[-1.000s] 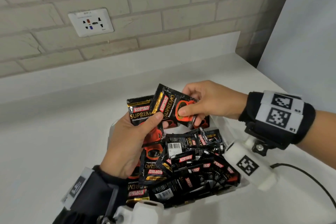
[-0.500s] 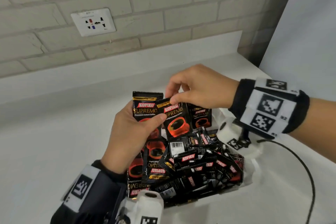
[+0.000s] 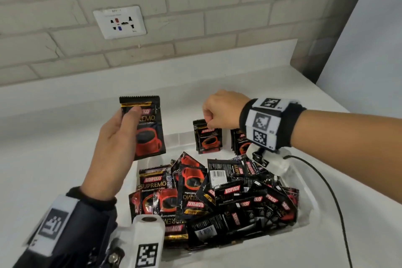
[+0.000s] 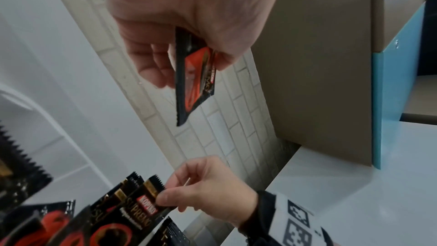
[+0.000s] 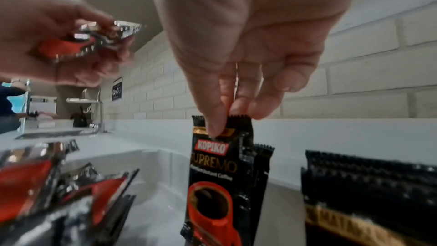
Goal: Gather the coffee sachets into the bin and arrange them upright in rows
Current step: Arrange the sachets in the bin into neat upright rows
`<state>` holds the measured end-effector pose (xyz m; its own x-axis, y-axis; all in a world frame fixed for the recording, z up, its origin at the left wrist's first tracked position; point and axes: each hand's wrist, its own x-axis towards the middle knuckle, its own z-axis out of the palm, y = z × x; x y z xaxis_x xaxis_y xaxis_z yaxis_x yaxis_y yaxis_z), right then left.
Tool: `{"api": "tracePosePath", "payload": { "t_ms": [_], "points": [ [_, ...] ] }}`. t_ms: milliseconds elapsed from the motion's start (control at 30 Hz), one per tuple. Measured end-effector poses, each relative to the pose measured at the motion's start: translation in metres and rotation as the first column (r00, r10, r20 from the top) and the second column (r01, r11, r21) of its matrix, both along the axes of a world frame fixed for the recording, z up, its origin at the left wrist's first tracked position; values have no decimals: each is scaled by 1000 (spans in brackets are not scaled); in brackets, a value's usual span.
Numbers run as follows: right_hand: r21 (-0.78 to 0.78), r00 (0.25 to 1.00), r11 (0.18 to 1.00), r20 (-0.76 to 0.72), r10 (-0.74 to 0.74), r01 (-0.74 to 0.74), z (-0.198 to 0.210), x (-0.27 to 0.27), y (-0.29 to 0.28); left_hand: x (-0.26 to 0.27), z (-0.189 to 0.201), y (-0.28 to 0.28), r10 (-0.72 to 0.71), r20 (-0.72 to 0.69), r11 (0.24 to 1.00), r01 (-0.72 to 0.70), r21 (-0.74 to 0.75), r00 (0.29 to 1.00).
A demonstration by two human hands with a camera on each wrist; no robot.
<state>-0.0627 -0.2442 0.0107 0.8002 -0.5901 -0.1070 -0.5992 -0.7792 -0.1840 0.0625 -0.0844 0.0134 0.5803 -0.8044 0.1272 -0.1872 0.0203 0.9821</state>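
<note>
A white bin (image 3: 304, 189) on the counter holds a loose heap of black-and-red coffee sachets (image 3: 217, 198). My left hand (image 3: 117, 135) holds one sachet (image 3: 148, 135) upright above the bin's left edge, thumb on its front; the left wrist view shows the same sachet (image 4: 196, 74) edge-on. My right hand (image 3: 219, 111) pinches the top of a sachet (image 3: 208, 139) standing upright against the bin's far wall; in the right wrist view thumb and fingers grip its serrated top (image 5: 222, 175). Another upright stack (image 3: 239, 141) stands just right of it, partly hidden by my wrist.
A brick wall with a white socket plate (image 3: 119, 22) rises behind the counter. A black cable (image 3: 330, 193) runs across the counter right of the bin. A sink and tap (image 5: 94, 117) lie far off to the left. A light panel (image 3: 369, 50) borders the right.
The hands have parted: my right hand took one sachet to the bin's far wall and stands it upright, while my left hand lifted its remaining sachet up and to the left.
</note>
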Motion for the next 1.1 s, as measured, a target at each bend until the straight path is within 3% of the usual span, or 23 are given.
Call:
{"api": "tracePosePath", "payload": {
  "t_ms": [367, 633, 900, 1100],
  "points": [
    [-98, 986, 992, -157, 61, -77, -17, 16, 1, 19, -11, -10, -99, 168, 994, 88, 70, 981],
    [-143, 983, 985, -169, 74, -98, -18, 17, -3, 28, -13, -35, -304, 277, 924, 211, 319, 912],
    [-20, 992, 1000, -125, -23, 21, -7, 11, -16, 10, -18, -79, -519, 384, 797, 270, 541, 764],
    [105, 993, 991, -92, -77, 87, -3, 6, -26, 6, -12, -97, -535, 429, 793, 257, 552, 728]
  ]
}}
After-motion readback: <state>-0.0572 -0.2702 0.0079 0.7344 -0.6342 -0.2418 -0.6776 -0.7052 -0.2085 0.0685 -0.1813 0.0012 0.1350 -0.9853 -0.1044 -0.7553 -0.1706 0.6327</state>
